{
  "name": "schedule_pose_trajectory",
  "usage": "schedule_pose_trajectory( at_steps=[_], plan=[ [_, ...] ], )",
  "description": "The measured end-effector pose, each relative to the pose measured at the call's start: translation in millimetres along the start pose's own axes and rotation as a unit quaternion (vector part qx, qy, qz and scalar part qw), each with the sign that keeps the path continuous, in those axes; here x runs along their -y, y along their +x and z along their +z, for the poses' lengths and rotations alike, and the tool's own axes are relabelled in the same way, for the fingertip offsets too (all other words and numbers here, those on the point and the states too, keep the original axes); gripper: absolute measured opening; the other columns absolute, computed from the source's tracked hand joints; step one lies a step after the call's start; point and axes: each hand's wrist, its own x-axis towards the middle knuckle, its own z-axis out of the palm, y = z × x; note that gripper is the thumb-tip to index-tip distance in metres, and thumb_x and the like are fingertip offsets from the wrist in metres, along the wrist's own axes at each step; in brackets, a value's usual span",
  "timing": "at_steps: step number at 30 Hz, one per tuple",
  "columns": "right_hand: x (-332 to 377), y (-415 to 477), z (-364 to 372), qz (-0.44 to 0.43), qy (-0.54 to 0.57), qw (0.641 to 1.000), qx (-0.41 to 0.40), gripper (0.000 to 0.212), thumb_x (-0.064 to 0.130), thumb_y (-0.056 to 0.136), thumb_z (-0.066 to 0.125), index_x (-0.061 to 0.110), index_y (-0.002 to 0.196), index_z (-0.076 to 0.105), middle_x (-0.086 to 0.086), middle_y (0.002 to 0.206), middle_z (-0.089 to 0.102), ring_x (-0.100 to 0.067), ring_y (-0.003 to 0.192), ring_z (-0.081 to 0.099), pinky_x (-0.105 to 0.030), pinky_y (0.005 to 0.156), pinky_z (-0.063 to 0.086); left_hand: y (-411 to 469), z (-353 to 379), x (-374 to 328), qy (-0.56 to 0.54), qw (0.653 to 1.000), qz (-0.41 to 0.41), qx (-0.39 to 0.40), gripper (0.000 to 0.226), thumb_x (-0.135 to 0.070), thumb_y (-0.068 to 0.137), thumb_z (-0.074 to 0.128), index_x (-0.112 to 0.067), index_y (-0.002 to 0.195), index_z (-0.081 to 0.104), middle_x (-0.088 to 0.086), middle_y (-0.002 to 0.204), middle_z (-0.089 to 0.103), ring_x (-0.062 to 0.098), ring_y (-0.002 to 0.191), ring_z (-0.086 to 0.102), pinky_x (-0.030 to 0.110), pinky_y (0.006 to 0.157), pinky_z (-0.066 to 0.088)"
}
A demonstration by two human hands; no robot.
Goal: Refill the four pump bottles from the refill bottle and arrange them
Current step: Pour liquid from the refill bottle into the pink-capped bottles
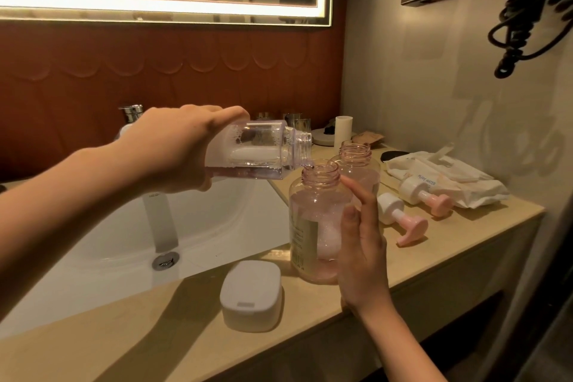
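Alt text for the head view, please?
The left hand tips the clear refill bottle, pouring into an open pink bottle that the right hand steadies beside the sink. A second open pink bottle stands behind it; two pump heads lie nearby.

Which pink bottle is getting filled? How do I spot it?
Find the white sink. On the counter right of it, pick the nearer pink bottle, not the farther pink bottle: it has a label and the refill bottle tipped over its mouth.
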Motion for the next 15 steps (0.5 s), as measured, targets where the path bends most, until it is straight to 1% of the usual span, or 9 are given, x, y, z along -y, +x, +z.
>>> schedule_pose_trajectory(
  at_steps=[2, 5, 10, 12, 15],
  plan=[
    [0.0, 0.4, 0.1, 0.0, 0.001, 1.0, 0.0, 0.04, 0.064, 0.091, 0.022, 0.049, 0.124, 0.038, 0.043, 0.124, 0.042, 0.015, 0.118, 0.041, 0.001, 0.088, 0.029, -0.1, -0.2, 0.5, 0.0, 1.0, 0.001, -0.001, 0.088, -0.024, 0.062, 0.079, -0.034, 0.136, 0.032, -0.005, 0.122, 0.056, 0.021, 0.098, 0.056, 0.03, 0.064, 0.044],
    [0.4, 0.5, 0.3, 0.0, 0.001, 1.0, 0.002, 0.038, 0.064, 0.091, 0.022, 0.052, 0.123, 0.038, 0.043, 0.123, 0.042, 0.015, 0.118, 0.041, 0.001, 0.087, 0.029, 0.3, 0.5, 0.2, 0.003, 1.0, -0.001, -0.003, 0.089, -0.025, 0.063, 0.079, -0.034, 0.137, 0.031, -0.005, 0.123, 0.056, 0.022, 0.099, 0.056, 0.03, 0.064, 0.044],
    [-0.4, 0.5, 0.3, -0.008, 0.001, 1.0, 0.0, 0.042, 0.063, 0.092, 0.022, 0.043, 0.125, 0.038, 0.044, 0.122, 0.042, 0.016, 0.116, 0.042, 0.001, 0.087, 0.03, 0.3, 0.4, 0.3, 0.003, 1.0, -0.002, -0.003, 0.09, -0.025, 0.063, 0.08, -0.034, 0.138, 0.031, -0.004, 0.126, 0.055, 0.023, 0.101, 0.056, 0.032, 0.067, 0.046],
    [-0.6, 0.5, 0.4, -0.01, 0.0, 1.0, 0.001, 0.043, 0.063, 0.092, 0.022, 0.041, 0.125, 0.039, 0.044, 0.123, 0.042, 0.017, 0.115, 0.042, 0.001, 0.087, 0.031, 0.6, 0.2, 0.4, 0.003, 1.0, -0.004, -0.002, 0.091, -0.025, 0.063, 0.08, -0.034, 0.138, 0.03, -0.004, 0.127, 0.054, 0.022, 0.102, 0.055, 0.031, 0.066, 0.045],
    [0.7, 0.2, 0.4, -0.016, -0.003, 1.0, 0.001, 0.042, 0.06, 0.092, 0.022, 0.039, 0.125, 0.039, 0.046, 0.119, 0.043, 0.021, 0.106, 0.045, 0.003, 0.081, 0.032, 1.0, 0.7, 0.6, 0.005, 1.0, -0.002, -0.002, 0.09, -0.026, 0.064, 0.079, -0.034, 0.138, 0.03, -0.006, 0.126, 0.055, 0.02, 0.101, 0.054, 0.027, 0.063, 0.04]
  ],
)
